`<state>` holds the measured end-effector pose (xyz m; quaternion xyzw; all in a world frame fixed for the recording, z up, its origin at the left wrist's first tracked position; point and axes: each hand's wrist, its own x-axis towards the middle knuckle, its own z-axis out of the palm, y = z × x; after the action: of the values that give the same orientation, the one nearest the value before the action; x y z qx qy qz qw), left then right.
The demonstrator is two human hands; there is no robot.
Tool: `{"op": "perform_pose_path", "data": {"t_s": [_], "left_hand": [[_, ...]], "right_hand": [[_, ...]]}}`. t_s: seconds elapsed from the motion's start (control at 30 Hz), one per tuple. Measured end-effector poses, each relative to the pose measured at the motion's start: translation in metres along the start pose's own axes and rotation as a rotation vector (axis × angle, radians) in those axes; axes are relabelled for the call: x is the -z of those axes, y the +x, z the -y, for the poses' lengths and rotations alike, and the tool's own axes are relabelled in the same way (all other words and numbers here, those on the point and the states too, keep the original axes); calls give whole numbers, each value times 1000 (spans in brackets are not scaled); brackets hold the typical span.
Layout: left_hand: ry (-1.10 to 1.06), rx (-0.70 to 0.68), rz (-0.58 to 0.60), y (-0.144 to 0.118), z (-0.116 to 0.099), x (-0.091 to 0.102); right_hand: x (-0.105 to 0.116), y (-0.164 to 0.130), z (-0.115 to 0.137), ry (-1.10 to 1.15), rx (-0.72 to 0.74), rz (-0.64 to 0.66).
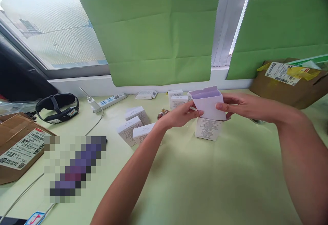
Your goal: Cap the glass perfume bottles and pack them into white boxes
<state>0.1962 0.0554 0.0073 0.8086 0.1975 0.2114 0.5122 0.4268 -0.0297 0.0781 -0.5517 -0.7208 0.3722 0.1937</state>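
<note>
left hand and right hand grasp a pale box — open end pointing up, its opening's long axis running left to right.

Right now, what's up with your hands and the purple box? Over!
Left hand, right hand: both holding purple box. Top open. White boxes leftward, one partly behind left forearm.

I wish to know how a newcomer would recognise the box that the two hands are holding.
Start at the wide green blind in the middle. Just below its lower right corner, the left hand and the right hand hold the box. Its open top shows a lilac inside, unlike the closed, printed white boxes to the left.
</note>
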Motion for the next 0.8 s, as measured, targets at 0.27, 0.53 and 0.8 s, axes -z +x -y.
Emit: {"op": "perform_pose_path", "data": {"t_s": [0.27,0.53,0.8], "left_hand": [[-82,-57,-8,-1,-15,-2],[59,-47,-34,-4,-13,4],[165,8,-57,-5,-17,5]], "right_hand": [[3,7,-14,46,5,-30],[4,8,-16,165,21,-25],[4,6,-13,163,17,-65]]}}
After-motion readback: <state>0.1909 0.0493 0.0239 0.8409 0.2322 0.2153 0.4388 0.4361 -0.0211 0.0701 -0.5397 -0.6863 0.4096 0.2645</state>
